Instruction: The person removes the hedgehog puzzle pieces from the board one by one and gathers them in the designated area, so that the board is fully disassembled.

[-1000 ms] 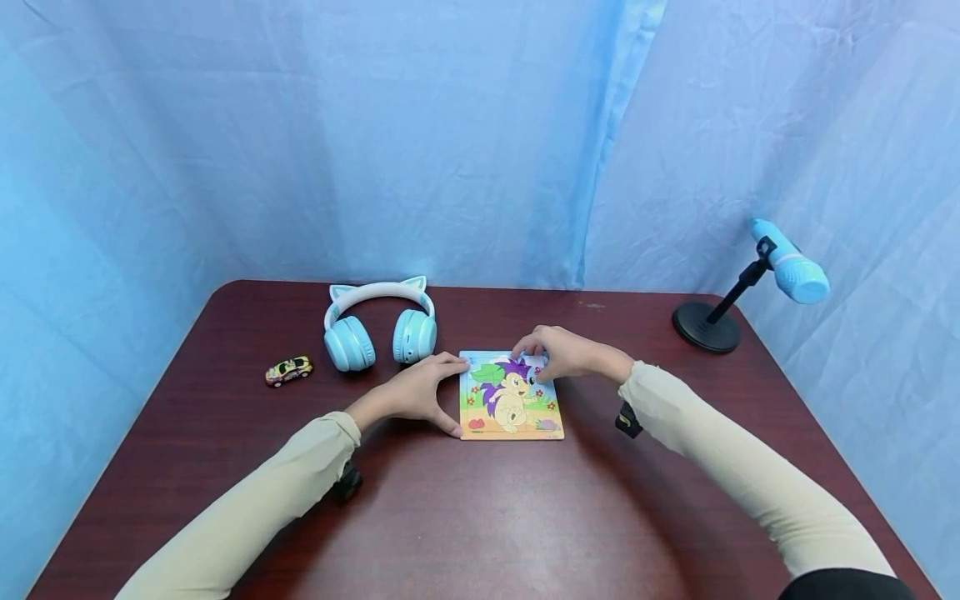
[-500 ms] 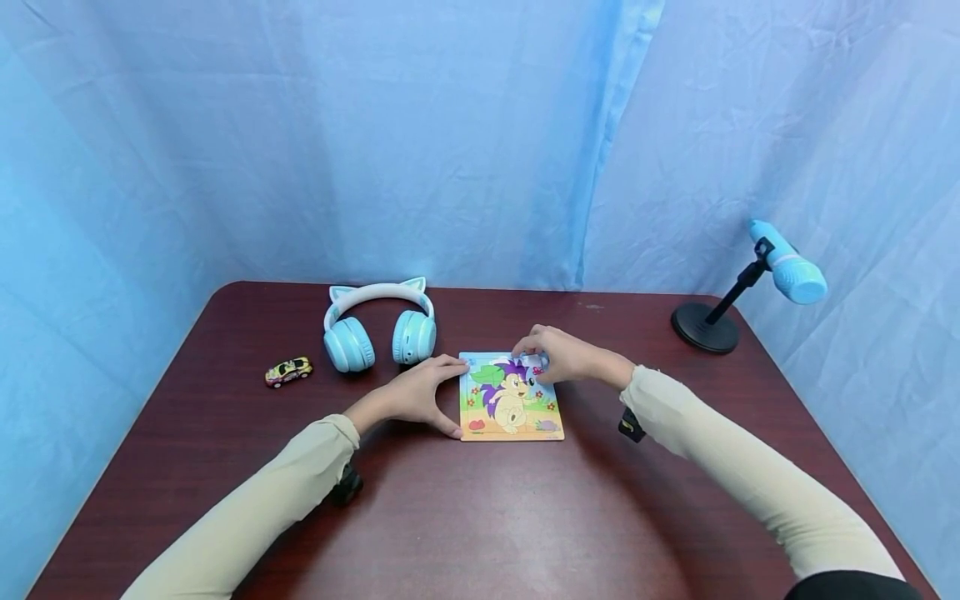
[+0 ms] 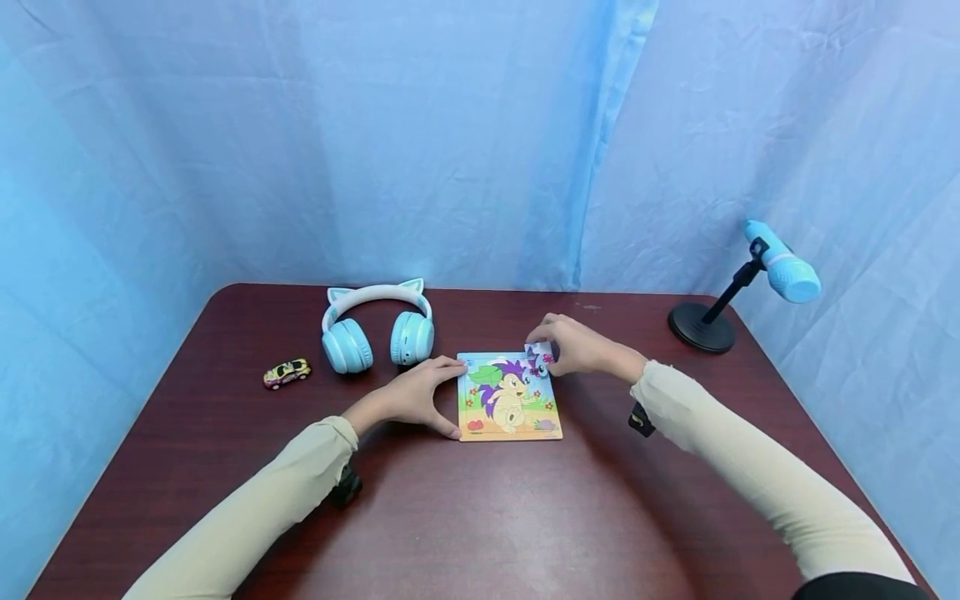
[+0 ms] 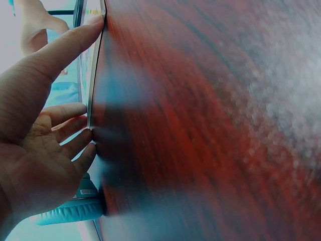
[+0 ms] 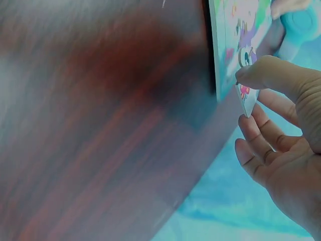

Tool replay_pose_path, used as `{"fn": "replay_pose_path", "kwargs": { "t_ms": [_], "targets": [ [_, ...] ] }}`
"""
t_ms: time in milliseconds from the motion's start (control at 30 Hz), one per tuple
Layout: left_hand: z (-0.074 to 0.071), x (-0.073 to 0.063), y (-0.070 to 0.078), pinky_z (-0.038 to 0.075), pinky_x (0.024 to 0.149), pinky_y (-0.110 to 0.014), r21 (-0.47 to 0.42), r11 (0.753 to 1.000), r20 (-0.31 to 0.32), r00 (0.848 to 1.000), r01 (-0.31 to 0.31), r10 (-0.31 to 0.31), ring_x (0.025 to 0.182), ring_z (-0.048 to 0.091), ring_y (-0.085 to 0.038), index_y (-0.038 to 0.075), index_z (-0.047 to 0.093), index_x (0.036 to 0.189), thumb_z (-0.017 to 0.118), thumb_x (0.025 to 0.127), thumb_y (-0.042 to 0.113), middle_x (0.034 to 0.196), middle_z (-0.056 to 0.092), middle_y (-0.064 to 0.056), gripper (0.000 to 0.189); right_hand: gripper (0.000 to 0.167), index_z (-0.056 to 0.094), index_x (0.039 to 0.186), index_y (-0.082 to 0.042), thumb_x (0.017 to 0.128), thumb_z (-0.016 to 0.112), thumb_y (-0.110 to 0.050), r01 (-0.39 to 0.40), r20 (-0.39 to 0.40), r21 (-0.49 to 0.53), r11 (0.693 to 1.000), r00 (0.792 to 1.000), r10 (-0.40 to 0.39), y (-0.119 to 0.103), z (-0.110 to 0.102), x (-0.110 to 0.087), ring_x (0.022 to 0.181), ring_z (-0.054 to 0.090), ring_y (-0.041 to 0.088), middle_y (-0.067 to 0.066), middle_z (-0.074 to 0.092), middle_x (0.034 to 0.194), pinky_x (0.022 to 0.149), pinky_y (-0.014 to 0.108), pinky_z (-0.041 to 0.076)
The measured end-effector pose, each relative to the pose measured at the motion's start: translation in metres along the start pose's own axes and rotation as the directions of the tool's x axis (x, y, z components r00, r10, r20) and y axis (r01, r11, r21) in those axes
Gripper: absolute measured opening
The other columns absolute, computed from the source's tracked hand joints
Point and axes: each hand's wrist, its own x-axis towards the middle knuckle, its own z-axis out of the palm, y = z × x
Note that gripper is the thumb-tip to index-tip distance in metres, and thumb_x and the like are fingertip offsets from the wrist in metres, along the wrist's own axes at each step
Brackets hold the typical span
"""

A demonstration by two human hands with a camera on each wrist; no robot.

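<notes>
A square picture puzzle [image 3: 510, 408] with a purple-spined cartoon hedgehog lies flat on the table in the head view. My left hand [image 3: 411, 392] rests at its left edge, the thumb at the near corner and the fingers, spread and fairly straight, at the far one. My right hand [image 3: 579, 344] pinches a puzzle piece [image 5: 246, 104] between thumb and fingers. In the head view the piece is tilted up at the board's far right corner. Whether it still touches the board is not clear there. The right fingers partly cover it.
Blue cat-ear headphones [image 3: 411, 337] stand beyond the left hand. A small toy car [image 3: 287, 373] is at the left. At the far right, a blue microphone [image 3: 791, 277] sits on a black stand [image 3: 701, 327]. Blue curtains surround the dark red table [image 3: 517, 517].
My right hand has moved a little up and to the right, and the puzzle piece has come up out of the board's far right corner. The left hand stays at the board's edge.
</notes>
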Motion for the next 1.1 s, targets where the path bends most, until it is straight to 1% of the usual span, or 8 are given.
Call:
{"fn": "replay_pose_path", "kwargs": {
  "t_ms": [100, 200, 333, 500, 667, 900, 1033, 1100],
  "targets": [
    [0.0, -0.001, -0.001, 0.04, 0.117, -0.049, -0.002, 1.0, -0.003, 1.0, -0.002, 0.002, 0.145, 0.039, -0.029, 0.009, 0.041, 0.156, 0.091, 0.075, 0.043, 0.159, 0.039, -0.01, 0.102, 0.05, 0.07, 0.126, -0.004, 0.077, 0.078, -0.001, -0.017, -0.031, -0.003, 1.0, 0.999, 0.017, 0.013, -0.009, -0.005, 0.097, 0.055, 0.028, 0.015, 0.059, 0.117, 0.076, 0.038, 0.049],
    [0.0, -0.002, -0.002, 0.04, 0.116, -0.049, 0.002, 1.0, -0.004, 1.0, -0.004, 0.004, 0.145, 0.039, -0.029, 0.009, 0.04, 0.157, 0.091, 0.075, 0.044, 0.159, 0.039, -0.01, 0.102, 0.049, 0.071, 0.124, -0.003, 0.076, 0.078, 0.0, -0.048, -0.052, -0.013, 0.999, 0.998, 0.047, 0.029, -0.015, -0.012, 0.092, 0.054, 0.026, 0.014, 0.058, 0.114, 0.073, 0.035, 0.048],
    [0.0, -0.002, -0.003, 0.04, 0.116, -0.049, 0.004, 1.0, -0.001, 1.0, -0.003, 0.003, 0.144, 0.039, -0.029, 0.01, 0.04, 0.157, 0.09, 0.075, 0.044, 0.159, 0.039, -0.01, 0.102, 0.049, 0.071, 0.122, -0.003, 0.075, 0.08, 0.0, -0.079, -0.06, -0.04, 0.996, 0.995, 0.076, 0.053, -0.021, -0.024, 0.093, 0.053, 0.026, 0.015, 0.06, 0.113, 0.074, 0.037, 0.05],
    [0.0, -0.003, -0.003, 0.04, 0.116, -0.05, 0.004, 1.0, 0.003, 1.0, -0.003, 0.003, 0.144, 0.039, -0.029, 0.01, 0.04, 0.157, 0.09, 0.075, 0.044, 0.159, 0.039, -0.01, 0.102, 0.048, 0.072, 0.122, -0.001, 0.075, 0.08, 0.001, -0.1, -0.057, -0.075, 0.992, 0.994, 0.096, 0.077, -0.026, -0.045, 0.095, 0.053, 0.028, 0.017, 0.062, 0.111, 0.076, 0.041, 0.051],
    [-0.002, -0.005, -0.003, 0.04, 0.116, -0.05, 0.012, 1.0, 0.003, 1.0, -0.007, 0.007, 0.144, 0.039, -0.03, 0.009, 0.04, 0.157, 0.09, 0.075, 0.045, 0.159, 0.04, -0.011, 0.102, 0.047, 0.071, 0.122, 0.003, 0.075, 0.079, 0.004, -0.141, -0.047, -0.065, 0.988, 0.989, 0.138, 0.094, -0.032, -0.063, 0.093, 0.054, 0.029, 0.019, 0.063, 0.111, 0.073, 0.04, 0.051],
    [-0.002, -0.005, -0.005, 0.04, 0.116, -0.05, 0.016, 1.0, 0.002, 1.0, -0.01, 0.01, 0.144, 0.04, -0.029, 0.01, 0.04, 0.157, 0.09, 0.075, 0.045, 0.158, 0.04, -0.011, 0.102, 0.048, 0.07, 0.123, 0.006, 0.076, 0.077, 0.006, -0.206, -0.007, -0.032, 0.978, 0.979, 0.206, 0.114, -0.034, -0.078, 0.08, 0.052, 0.024, 0.022, 0.062, 0.11, 0.062, 0.033, 0.045],
    [-0.003, -0.005, -0.007, 0.04, 0.116, -0.05, 0.015, 1.0, 0.004, 1.0, -0.012, 0.012, 0.143, 0.04, -0.029, 0.01, 0.04, 0.157, 0.09, 0.075, 0.045, 0.158, 0.04, -0.011, 0.102, 0.048, 0.07, 0.124, 0.005, 0.076, 0.076, 0.007, -0.222, -0.002, -0.04, 0.974, 0.975, 0.222, 0.12, -0.031, -0.082, 0.086, 0.054, 0.028, 0.022, 0.063, 0.113, 0.064, 0.032, 0.047],
    [-0.003, -0.006, -0.007, 0.04, 0.116, -0.05, 0.015, 1.0, 0.005, 1.0, -0.012, 0.012, 0.144, 0.04, -0.029, 0.01, 0.04, 0.157, 0.09, 0.075, 0.045, 0.158, 0.04, -0.011, 0.102, 0.049, 0.071, 0.124, 0.003, 0.075, 0.077, 0.006, -0.22, -0.008, -0.055, 0.974, 0.976, 0.22, 0.121, -0.03, -0.083, 0.091, 0.055, 0.03, 0.022, 0.063, 0.114, 0.067, 0.034, 0.049]
  ]
}}
